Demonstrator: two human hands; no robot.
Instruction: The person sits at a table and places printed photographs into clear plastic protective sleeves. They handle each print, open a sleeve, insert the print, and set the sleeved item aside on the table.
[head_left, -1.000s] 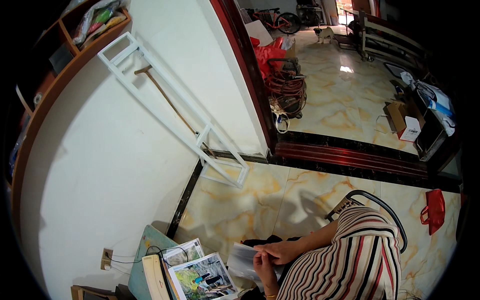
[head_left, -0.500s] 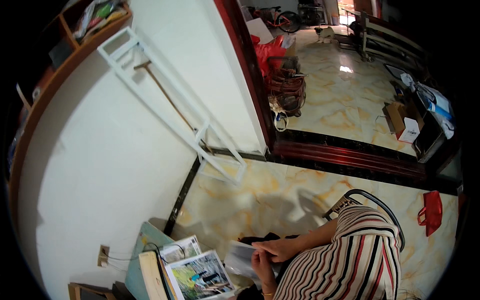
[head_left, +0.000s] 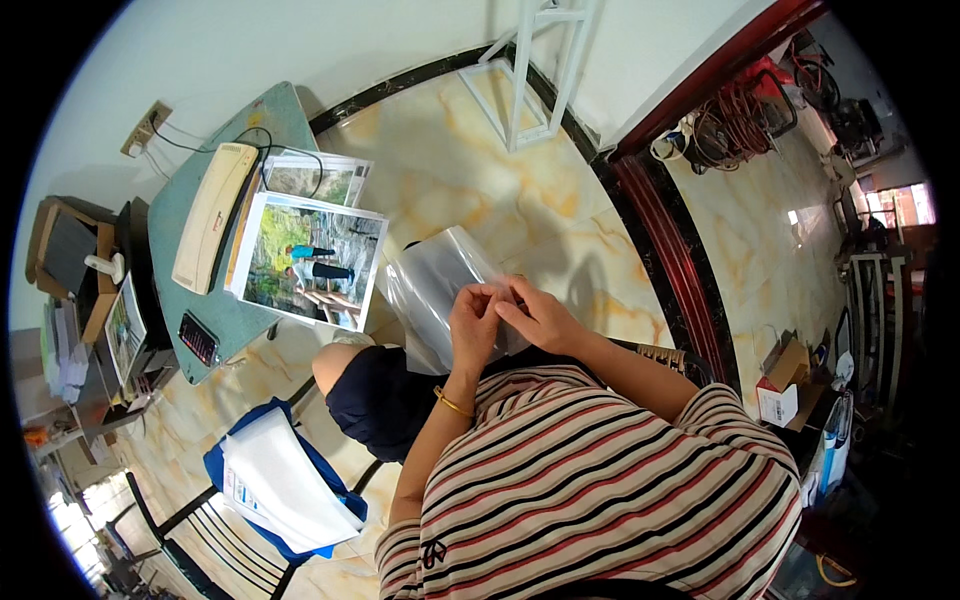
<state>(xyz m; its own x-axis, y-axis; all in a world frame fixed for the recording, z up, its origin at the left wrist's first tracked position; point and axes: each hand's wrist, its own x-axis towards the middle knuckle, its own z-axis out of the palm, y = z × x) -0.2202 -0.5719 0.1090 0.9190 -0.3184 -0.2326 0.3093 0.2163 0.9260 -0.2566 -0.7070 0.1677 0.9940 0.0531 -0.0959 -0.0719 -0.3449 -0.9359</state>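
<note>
A clear, glossy plastic pouch [head_left: 420, 290] lies over my lap, tilted, its right-hand edge pinched in my fingers. My left hand [head_left: 472, 325], with a gold bangle on its wrist, is closed on that edge. Close against it, my right hand [head_left: 543, 318] pinches the same edge, fingertips meeting the left ones. What exactly the fingertips separate or press is too small to see. To the left, large printed photos [head_left: 300, 260] of people by a stream lie on a green table [head_left: 165, 250], overhanging its right edge. Beside them stands a long cream laminator [head_left: 212, 220].
A phone [head_left: 199, 340] rests at the table's near corner. White sheets [head_left: 285, 480] on blue material cover a chair [head_left: 195, 545] at lower left. White metal frames [head_left: 535, 80] lean at the far wall. A dark red door sill [head_left: 665, 240] crosses the floor at right.
My view has swung left and down, bringing the table, laminator and chair further into sight. Both hands still hold the plastic pouch, their fingertips now closer together at its edge.
</note>
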